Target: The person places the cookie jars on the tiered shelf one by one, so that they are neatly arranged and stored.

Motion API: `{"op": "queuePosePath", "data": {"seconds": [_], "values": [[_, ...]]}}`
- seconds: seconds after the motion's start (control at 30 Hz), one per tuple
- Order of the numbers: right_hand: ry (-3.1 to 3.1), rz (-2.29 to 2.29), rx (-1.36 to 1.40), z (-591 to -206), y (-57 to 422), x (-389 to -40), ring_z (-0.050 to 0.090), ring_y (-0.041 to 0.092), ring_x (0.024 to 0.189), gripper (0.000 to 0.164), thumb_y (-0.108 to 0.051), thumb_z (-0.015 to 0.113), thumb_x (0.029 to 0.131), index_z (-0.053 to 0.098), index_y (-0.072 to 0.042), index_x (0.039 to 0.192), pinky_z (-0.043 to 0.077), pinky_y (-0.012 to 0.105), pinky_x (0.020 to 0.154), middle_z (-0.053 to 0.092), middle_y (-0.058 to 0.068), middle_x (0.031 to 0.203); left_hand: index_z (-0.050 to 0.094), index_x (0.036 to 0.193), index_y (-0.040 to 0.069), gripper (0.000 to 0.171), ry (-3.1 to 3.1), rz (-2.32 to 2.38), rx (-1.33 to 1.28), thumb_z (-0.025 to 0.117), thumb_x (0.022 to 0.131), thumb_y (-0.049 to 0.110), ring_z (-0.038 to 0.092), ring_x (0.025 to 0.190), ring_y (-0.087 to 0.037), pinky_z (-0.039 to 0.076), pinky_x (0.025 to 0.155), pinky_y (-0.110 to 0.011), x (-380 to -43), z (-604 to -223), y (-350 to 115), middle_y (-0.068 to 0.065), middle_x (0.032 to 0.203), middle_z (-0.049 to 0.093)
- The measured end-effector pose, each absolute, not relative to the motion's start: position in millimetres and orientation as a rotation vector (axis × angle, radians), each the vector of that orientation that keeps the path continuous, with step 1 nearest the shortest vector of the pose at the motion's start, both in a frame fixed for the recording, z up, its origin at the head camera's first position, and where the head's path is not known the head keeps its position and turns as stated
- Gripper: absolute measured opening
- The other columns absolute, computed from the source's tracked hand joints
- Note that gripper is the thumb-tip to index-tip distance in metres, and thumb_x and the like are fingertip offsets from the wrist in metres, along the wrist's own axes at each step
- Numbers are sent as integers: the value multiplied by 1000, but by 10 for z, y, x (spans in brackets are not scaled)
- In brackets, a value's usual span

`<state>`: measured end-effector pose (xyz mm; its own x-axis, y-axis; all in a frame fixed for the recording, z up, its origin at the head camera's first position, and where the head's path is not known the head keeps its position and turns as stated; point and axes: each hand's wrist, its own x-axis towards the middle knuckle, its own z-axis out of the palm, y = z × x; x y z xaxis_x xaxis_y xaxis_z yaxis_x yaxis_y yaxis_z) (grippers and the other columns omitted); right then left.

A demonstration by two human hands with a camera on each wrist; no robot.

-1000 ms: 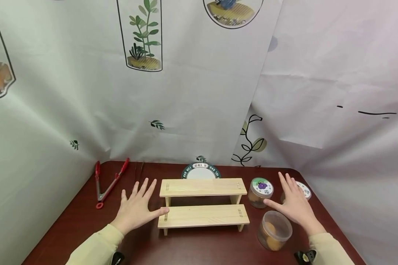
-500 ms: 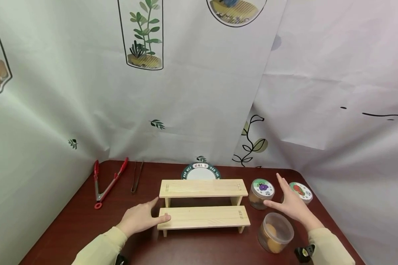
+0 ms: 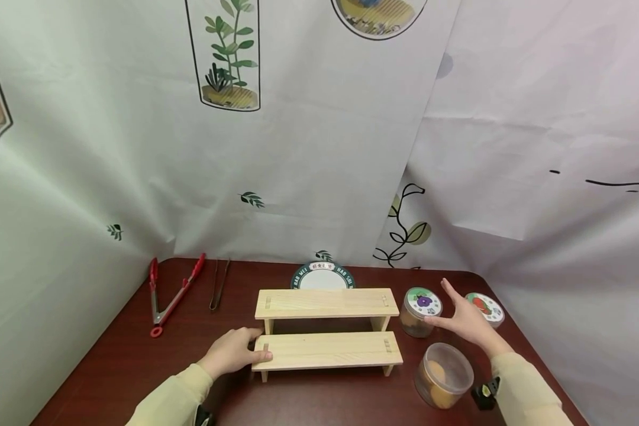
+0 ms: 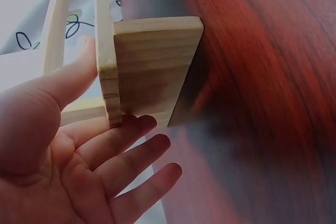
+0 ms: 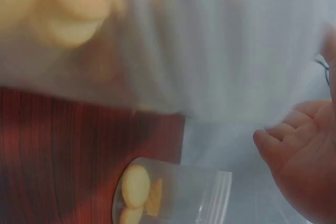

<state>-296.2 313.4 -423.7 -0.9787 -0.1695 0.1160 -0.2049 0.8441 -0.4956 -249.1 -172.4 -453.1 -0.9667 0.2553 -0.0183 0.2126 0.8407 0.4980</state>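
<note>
A pale two-tier wooden stand stands mid-table. My left hand grips the left end of its lower board, thumb on top and fingers round the end, as the left wrist view shows with the board between thumb and fingers. My right hand hovers over the jars at the right, thumb spread from the fingers, holding nothing. Nearest its thumb is a clear jar with a purple-flower lid. In front stands a lidless clear jar with biscuits; the right wrist view also shows biscuits in a jar.
Behind the right hand is another jar with a red picture on its lid. Red-handled tongs and thin metal tweezers lie at the left back. A green-rimmed plate shows behind the stand. A printed cloth hangs round the table.
My left hand has come down and right from spread fingers to a grip on the stand's lower board. My right hand has shifted slightly left, uncovering the red-pictured lid.
</note>
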Motion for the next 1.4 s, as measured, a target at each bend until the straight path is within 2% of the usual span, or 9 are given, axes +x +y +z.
{"op": "queuePosePath", "data": {"seconds": [0.2, 0.47, 0.6, 0.87, 1.03, 1.23, 1.4], "values": [[-2982, 786, 331, -4301, 3126, -3028, 49, 49, 116, 111, -49, 76, 74, 14, 4, 149, 45, 56, 87, 29, 33, 146, 69, 108, 5, 51, 2912, 819, 404, 79, 74, 41, 65, 90, -25, 48, 74, -42, -2493, -4535, -1717, -7, 98, 71], [-2972, 809, 362, -4414, 3175, -3093, 46, 48, 120, 107, -49, 76, 75, 18, 5, 148, 43, 57, 89, 30, 31, 146, 68, 110, 3, 50, 2886, 821, 365, 78, 75, 38, 63, 86, -22, 47, 73, -41, -2452, -4481, -1657, -8, 96, 70], [-2959, 835, 340, -4489, 3206, -3123, 47, 47, 120, 105, -49, 75, 76, 21, 5, 147, 43, 56, 88, 33, 30, 145, 68, 107, 3, 47, 2887, 793, 368, 78, 75, 37, 59, 78, -17, 46, 69, -39, -2443, -4460, -1649, -6, 91, 70], [-2958, 864, 275, -4577, 3233, -3158, 57, 37, 106, 97, -46, 77, 75, 34, 9, 141, 47, 52, 85, 55, 31, 124, 69, 105, 5, 43, 2864, 816, 364, 79, 75, 35, 54, 72, -13, 43, 66, -35, -2475, -4461, -1658, -1, 84, 68], [-2931, 893, 291, -4583, 3225, -3174, 60, 31, 102, 93, -44, 79, 74, 38, 10, 138, 49, 45, 81, 59, 27, 119, 69, 100, 7, 40, 2868, 804, 358, 79, 75, 36, 51, 68, -13, 41, 63, -33, -2480, -4450, -1670, 1, 78, 65], [-2913, 985, 254, -4594, 3229, -3166, 60, 34, 108, 91, -42, 78, 76, 37, 10, 138, 50, 31, 77, 58, 29, 122, 69, 94, 9, 34, 2859, 824, 352, 79, 75, 35, 48, 64, -12, 39, 61, -32, -2484, -4471, -1684, 4, 71, 61], [-2923, 958, 217, -4578, 3249, -3132, 60, 32, 105, 92, -43, 78, 75, 37, 10, 139, 49, 31, 75, 59, 28, 120, 69, 97, 5, 38, 2853, 840, 363, 79, 75, 34, 52, 68, -12, 43, 65, -33, -2505, -4489, -1693, 1, 76, 65]]}}
